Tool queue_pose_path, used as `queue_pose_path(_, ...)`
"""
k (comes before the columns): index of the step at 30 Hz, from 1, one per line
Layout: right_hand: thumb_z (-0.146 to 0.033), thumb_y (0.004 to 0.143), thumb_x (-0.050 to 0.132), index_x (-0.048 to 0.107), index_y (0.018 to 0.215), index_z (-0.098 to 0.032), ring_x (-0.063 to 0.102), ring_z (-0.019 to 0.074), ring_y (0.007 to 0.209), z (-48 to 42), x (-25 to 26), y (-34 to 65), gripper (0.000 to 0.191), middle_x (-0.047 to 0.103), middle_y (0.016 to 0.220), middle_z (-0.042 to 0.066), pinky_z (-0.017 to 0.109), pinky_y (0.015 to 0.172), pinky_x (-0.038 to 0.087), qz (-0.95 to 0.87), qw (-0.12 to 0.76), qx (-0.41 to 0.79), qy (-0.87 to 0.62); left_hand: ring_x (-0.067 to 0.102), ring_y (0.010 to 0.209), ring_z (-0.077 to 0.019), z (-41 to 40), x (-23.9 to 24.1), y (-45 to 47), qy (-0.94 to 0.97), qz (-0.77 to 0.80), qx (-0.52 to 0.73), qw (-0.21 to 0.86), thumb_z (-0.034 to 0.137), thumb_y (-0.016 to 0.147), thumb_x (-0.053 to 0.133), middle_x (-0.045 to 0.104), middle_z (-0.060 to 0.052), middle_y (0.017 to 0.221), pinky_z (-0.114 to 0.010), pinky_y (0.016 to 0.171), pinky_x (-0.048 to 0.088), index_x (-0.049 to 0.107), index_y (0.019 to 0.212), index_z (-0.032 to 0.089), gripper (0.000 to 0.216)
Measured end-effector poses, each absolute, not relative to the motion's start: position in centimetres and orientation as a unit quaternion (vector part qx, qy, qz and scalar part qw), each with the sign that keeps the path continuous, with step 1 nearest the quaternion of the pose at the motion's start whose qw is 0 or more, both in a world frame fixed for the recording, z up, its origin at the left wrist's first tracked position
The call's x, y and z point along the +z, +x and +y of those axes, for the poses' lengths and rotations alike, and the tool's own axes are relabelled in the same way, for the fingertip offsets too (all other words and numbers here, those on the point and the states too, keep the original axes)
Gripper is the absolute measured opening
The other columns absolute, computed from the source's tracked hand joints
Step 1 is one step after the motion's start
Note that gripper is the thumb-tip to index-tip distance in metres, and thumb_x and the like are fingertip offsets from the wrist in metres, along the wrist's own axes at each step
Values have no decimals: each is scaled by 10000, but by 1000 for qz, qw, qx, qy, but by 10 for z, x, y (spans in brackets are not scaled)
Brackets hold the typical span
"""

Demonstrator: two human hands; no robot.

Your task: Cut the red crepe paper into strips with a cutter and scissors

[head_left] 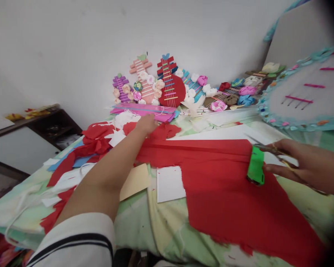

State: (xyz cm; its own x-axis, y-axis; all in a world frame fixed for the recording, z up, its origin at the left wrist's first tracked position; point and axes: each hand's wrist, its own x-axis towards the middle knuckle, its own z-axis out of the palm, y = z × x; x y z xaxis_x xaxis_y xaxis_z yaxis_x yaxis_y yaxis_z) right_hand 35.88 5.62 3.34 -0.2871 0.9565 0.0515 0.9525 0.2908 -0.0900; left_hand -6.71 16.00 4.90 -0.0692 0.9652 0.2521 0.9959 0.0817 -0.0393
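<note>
My right hand [308,163] is closed on a pair of scissors [278,150], whose blades point left over the red sheet. One finger reaches the edge of a small bright green block [256,165] with a dark end; I cannot make out what it is. The wide red sheet [225,193], paper or cloth, lies across the table with a long fold at its far side. My left hand [147,126] stretches to the far side, among red scraps [165,131] and beside magenta paper [167,115]. Its fingers are blurred and partly hidden.
Paper-flower instruments, such as a red lute [172,91], lean at the wall. A large turquoise-edged round piece [300,96] stands at right. White card [171,184], tan card [135,181] and crumpled red pieces [97,137] lie on the green tablecloth [136,222]. A cabinet [30,144] stands left.
</note>
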Motion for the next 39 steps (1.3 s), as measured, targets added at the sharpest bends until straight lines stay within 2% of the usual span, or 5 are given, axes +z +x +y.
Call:
queue_pose_path(3, -507, 711, 460, 462, 933, -215, 592, 230, 658, 64, 43, 328, 367, 621, 831, 103, 348, 573, 438, -794, -23, 91, -600, 516, 1027, -233, 139, 49, -55, -739, -668, -22, 88, 322, 850, 495, 550, -90, 1123, -389, 861, 406, 516, 1118, 155, 317)
queue_pose_path(8, -494, 659, 530, 482, 876, -216, 588, 234, 758, 78, 25, 320, 355, 619, 877, 86, 342, 639, 431, -836, -12, 106, -539, 528, 1004, -243, 86, 49, -32, -803, -592, 25, 67, 336, 859, 408, 583, -95, 1086, -324, 843, 393, 571, 1023, 164, 289)
queue_pose_path(25, -468, 681, 514, 483, 854, -206, 581, 217, 738, 97, 22, 310, 315, 619, 862, 89, 307, 618, 401, -863, -35, 82, -497, 444, 1127, -254, 10, 9, -18, -830, -555, 26, 43, 452, 856, 391, 488, -119, 1245, -355, 939, 355, 486, 1201, 134, 479)
queue_pose_path(31, -492, 681, 519, 474, 941, -184, 570, 242, 847, 111, 38, 252, 405, 597, 988, 123, 314, 669, 409, -882, 8, 51, -468, 529, 936, -209, 20, 9, -18, -825, -563, -11, 50, 309, 879, 393, 590, -91, 1007, -323, 847, 406, 587, 1014, 155, 283)
queue_pose_path(39, -347, 687, 523, 481, 838, -175, 564, 192, 738, 146, 18, 205, 233, 611, 880, 95, 268, 612, 394, -900, 8, 55, -432, 579, 739, -188, 40, 9, -21, -816, -576, -17, 54, 194, 839, 401, 628, -55, 810, -269, 641, 433, 584, 784, 178, 191)
